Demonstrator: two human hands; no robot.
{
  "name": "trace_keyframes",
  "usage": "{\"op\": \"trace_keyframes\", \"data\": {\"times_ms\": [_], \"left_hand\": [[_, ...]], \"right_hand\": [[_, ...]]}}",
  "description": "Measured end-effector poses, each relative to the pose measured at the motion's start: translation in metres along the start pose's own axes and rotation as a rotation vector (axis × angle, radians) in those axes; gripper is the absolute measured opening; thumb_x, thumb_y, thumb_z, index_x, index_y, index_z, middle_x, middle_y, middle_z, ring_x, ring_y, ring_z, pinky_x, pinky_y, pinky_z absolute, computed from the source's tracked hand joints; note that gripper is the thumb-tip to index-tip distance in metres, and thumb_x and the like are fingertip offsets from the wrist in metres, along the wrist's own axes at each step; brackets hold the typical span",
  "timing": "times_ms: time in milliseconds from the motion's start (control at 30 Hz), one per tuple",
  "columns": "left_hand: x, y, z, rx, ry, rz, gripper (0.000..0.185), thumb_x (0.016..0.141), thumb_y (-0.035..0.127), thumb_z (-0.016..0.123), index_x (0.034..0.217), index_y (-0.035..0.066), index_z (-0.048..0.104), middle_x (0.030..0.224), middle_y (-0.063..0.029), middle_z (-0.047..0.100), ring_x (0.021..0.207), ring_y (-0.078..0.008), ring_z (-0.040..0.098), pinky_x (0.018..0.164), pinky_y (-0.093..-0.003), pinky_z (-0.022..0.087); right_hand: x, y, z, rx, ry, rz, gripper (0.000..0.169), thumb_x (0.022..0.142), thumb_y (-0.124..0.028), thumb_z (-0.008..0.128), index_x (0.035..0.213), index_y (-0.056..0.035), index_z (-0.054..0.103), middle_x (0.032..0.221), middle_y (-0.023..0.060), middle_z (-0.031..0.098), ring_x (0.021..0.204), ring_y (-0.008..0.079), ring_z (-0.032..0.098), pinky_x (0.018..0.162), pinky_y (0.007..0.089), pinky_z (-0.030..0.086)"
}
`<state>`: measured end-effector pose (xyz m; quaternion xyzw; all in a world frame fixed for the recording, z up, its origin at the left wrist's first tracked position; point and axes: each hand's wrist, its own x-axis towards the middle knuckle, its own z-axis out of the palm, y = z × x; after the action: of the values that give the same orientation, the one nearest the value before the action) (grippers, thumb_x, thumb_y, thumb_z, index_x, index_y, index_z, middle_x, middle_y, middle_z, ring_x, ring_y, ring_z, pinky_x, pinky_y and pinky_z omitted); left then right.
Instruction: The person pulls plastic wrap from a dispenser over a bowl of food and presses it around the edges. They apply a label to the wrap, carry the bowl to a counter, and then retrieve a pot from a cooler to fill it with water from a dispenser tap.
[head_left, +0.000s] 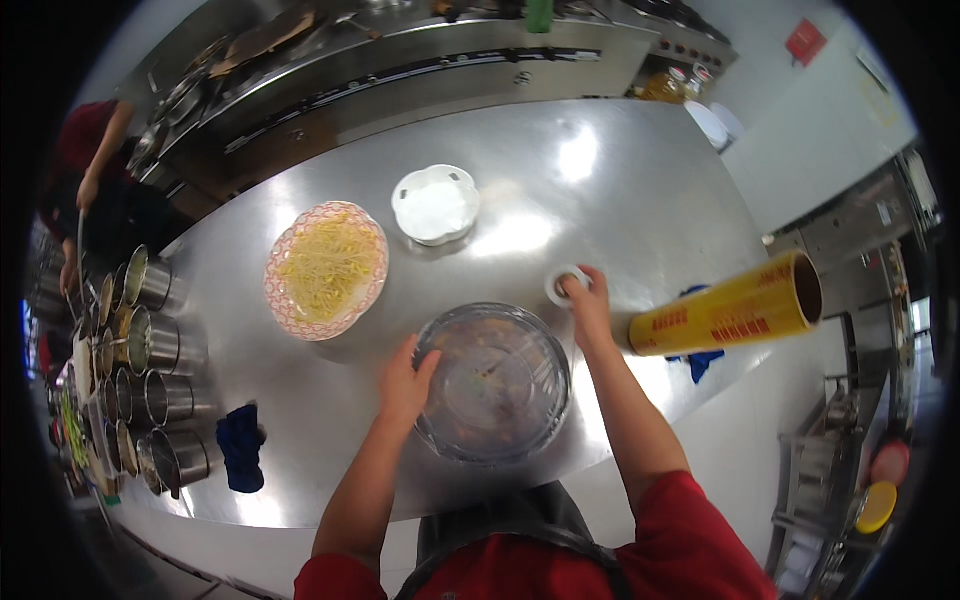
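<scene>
A round bowl under clear plastic film (491, 382) stands on the steel table in front of me, its contents blurred by glare. My left hand (409, 379) rests against its left rim, thumb and fingers apart. Beyond its upper right edge, my right hand (589, 296) holds a small white roll (559, 286), perhaps tape, with fingers in its core. A large yellow roll (724, 307), apparently of film, stands to the right. Bean sprouts (330, 262) lie on a red-patterned oval plate (279, 289) at the upper left. White scalloped dishes (436, 205) stand beyond the bowl.
A dark blue cloth (241, 448) lies on the left of the steel table (315, 420), near several metal pots (161, 341). Another blue cloth (703, 364) is partly behind the yellow roll. A person (97, 165) stands at the far left. A cooking range (420, 75) runs beyond the table.
</scene>
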<state>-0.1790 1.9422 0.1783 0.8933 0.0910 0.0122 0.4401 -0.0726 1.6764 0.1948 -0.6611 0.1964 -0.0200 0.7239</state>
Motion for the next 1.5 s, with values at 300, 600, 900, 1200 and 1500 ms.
{"op": "trace_keyframes", "data": {"times_ms": [300, 600, 900, 1200, 1500], "left_hand": [[0.028, -0.008, -0.008, -1.227, 0.125, -0.18, 0.056, 0.087, 0.017, 0.054, 0.135, 0.008, 0.027, 0.13, -0.0126, 0.038, 0.115, -0.0226, 0.043, 0.095, -0.0348, 0.037], [0.024, -0.047, -0.089, -0.665, -0.241, -0.268, 0.039, 0.075, 0.003, 0.054, 0.114, 0.001, 0.052, 0.099, -0.0062, 0.058, 0.091, -0.0128, 0.056, 0.079, -0.0264, 0.045], [-0.175, -0.08, -0.078, -0.528, -0.574, -0.411, 0.06, 0.075, 0.014, 0.054, 0.131, 0.003, 0.035, 0.122, -0.0106, 0.047, 0.11, -0.0191, 0.048, 0.092, -0.031, 0.038], [-0.232, -0.008, 0.004, -0.723, -0.581, -0.387, 0.055, 0.085, 0.02, 0.054, 0.129, -0.006, 0.032, 0.11, -0.01, 0.052, 0.101, -0.014, 0.05, 0.088, -0.0258, 0.038], [-0.183, -0.03, -0.023, -0.422, -0.145, -0.296, 0.051, 0.088, 0.028, 0.049, 0.125, -0.005, 0.036, 0.12, -0.0192, 0.044, 0.104, -0.0232, 0.045, 0.09, -0.0348, 0.036]], "right_hand": [[-0.014, -0.006, 0.171, -0.756, -1.263, -0.32, 0.068, 0.067, -0.036, 0.064, 0.118, 0.0024, 0.044, 0.108, 0.0256, 0.054, 0.103, 0.0335, 0.053, 0.089, 0.0368, 0.041], [-0.029, -0.052, 0.082, -1.031, -0.831, -0.352, 0.065, 0.077, -0.039, 0.06, 0.125, -0.0001, 0.041, 0.124, 0.0213, 0.044, 0.114, 0.0336, 0.044, 0.094, 0.0384, 0.037], [-0.137, 0.044, -0.018, -0.051, -0.058, 0.065, 0.029, 0.087, -0.021, 0.053, 0.107, -0.0008, 0.05, 0.089, 0.0018, 0.054, 0.08, 0.0091, 0.047, 0.073, 0.0229, 0.038], [-0.279, 0.09, -0.044, 0.373, -0.631, 0.496, 0.04, 0.091, -0.033, 0.045, 0.12, -0.0058, 0.045, 0.114, 0.0056, 0.05, 0.107, 0.0185, 0.046, 0.092, 0.0325, 0.036], [-0.28, 0.041, -0.066, 0.013, -0.261, 0.186, 0.057, 0.073, -0.005, 0.066, 0.122, -0.0043, 0.038, 0.101, 0.0081, 0.053, 0.093, 0.0172, 0.053, 0.081, 0.0293, 0.044]]}}
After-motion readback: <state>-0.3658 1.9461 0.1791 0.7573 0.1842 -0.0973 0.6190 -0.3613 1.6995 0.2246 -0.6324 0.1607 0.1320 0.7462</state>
